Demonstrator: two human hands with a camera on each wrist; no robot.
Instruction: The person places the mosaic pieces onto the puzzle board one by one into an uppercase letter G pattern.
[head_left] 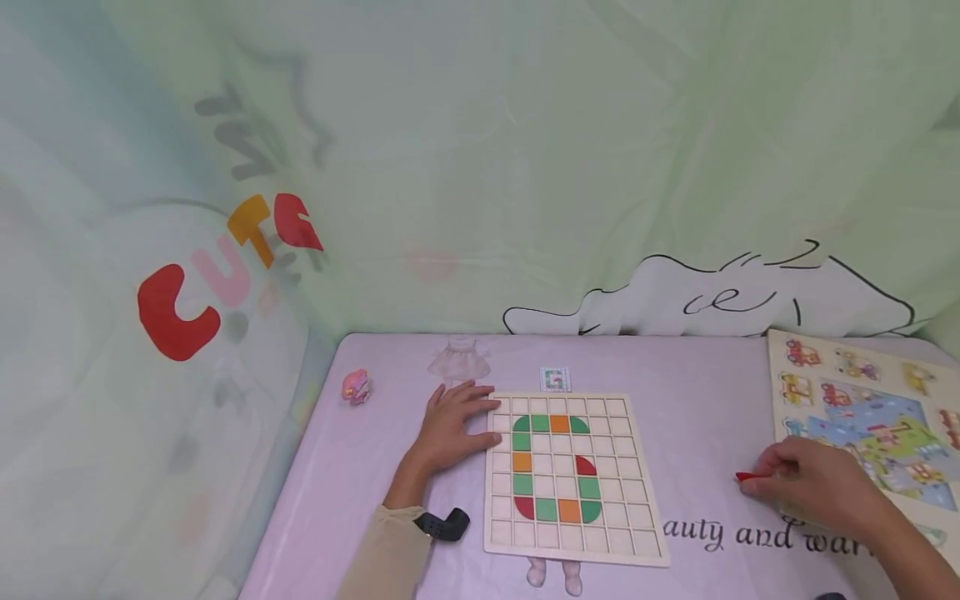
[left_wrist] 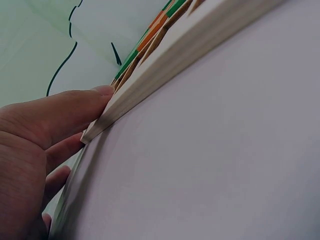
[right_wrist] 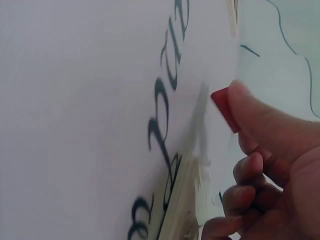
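Note:
A wooden grid board (head_left: 615,533) lies on the table, with green, orange and red pieces set in its squares in the shape of a letter G. My left hand (head_left: 447,429) rests at the board's upper left edge, its thumb and fingertips touching the rim with the fingers fairly straight. Off to the right of the board, my right hand (head_left: 817,487) pinches a small red piece (right_wrist: 226,107) between thumb and forefinger, held above the table. The other fingers of that hand are curled in.
A small pattern card (head_left: 555,379) lies just behind the board. On the right is a wooden picture puzzle (head_left: 783,400), partly under the right hand and forearm. A pink trinket (head_left: 357,387) sits at the table's far left. A printed curtain (head_left: 480,208) rises behind the table.

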